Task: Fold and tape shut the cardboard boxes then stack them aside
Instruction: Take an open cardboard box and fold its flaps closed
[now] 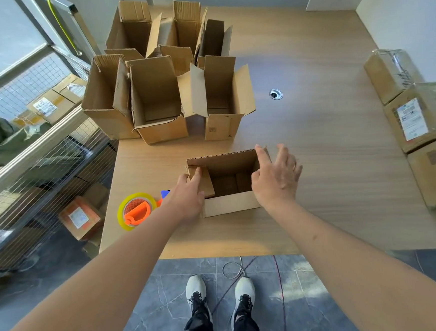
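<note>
The open cardboard box (229, 185) sits on the tabletop (313, 137) near its 6 o'clock edge. The left hand (188, 193) presses the left minor flap (202, 179) inward with straight fingers, gripping nothing. The right hand (275, 176) hovers at the box's 3 o'clock wall, fingers spread and loose, holding nothing. Recommended procedure: fold both minor flaps flat first, then the long flaps over them, seam edges meeting. Hold the seam down before reaching for the tape dispenser (137, 211), just beside the box at 9 o'clock.
</note>
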The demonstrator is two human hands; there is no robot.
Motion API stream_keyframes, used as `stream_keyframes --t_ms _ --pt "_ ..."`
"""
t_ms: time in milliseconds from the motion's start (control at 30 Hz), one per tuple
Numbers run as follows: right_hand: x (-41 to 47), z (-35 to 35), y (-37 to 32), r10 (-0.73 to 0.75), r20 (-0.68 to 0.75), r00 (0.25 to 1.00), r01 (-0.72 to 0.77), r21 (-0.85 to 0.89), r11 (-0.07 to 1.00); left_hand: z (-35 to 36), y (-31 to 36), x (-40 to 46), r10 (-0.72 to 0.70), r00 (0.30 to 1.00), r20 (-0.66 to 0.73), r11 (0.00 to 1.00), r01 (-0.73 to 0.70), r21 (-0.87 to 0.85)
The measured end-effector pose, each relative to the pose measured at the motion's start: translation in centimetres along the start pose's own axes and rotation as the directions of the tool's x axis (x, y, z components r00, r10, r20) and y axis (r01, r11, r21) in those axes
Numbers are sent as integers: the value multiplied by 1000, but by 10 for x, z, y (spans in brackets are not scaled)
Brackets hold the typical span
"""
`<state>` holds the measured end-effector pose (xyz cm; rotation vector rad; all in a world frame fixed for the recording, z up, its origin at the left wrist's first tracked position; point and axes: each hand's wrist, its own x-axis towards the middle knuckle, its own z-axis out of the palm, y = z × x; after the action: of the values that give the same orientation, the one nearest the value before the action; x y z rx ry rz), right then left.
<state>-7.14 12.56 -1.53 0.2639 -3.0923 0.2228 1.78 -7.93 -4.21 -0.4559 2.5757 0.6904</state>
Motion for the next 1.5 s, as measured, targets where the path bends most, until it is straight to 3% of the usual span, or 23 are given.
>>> stream_keyframes --t_ms 200,367,500,700,867,967,1033,1200,1433,1500 --pt "-4 -2 5 36 37 999 -44 249 968 -7 4 2 76 991 -110 997 -76 8" --pt "-9 4 4 -74 102 992 27 401 916 -11 4 11 76 987 -141 995 -85 -58" --pt "-8 7 3 -81 179 981 12 356 934 -9 7 9 83 982 -168 993 -96 -69" --pt "-6 8 7 159 352 922 -245 216 945 -10 13 10 158 929 -335 978 -193 -75" --pt "-10 10 15 218 434 874 -397 380 836 -9 6 17 273 930 -247 962 -266 62" --pt "-15 11 19 212 432 877 -417 461 783 -8 11 6 235 966 -106 970 -227 86" --pt "-16 12 21 190 429 883 -398 472 787 -8 13 -4 178 984 22 976 -180 125" --pt "-21 11 16 195 402 895 -377 443 813 -12 8 -14 200 971 132 973 -212 89" --pt "-16 2 0 292 418 860 -441 323 838 -21 15 -8 173 985 0 970 -170 176" --pt "-18 -2 -6 256 388 886 -362 231 903 -16 20 -4 164 984 -76 971 -147 190"
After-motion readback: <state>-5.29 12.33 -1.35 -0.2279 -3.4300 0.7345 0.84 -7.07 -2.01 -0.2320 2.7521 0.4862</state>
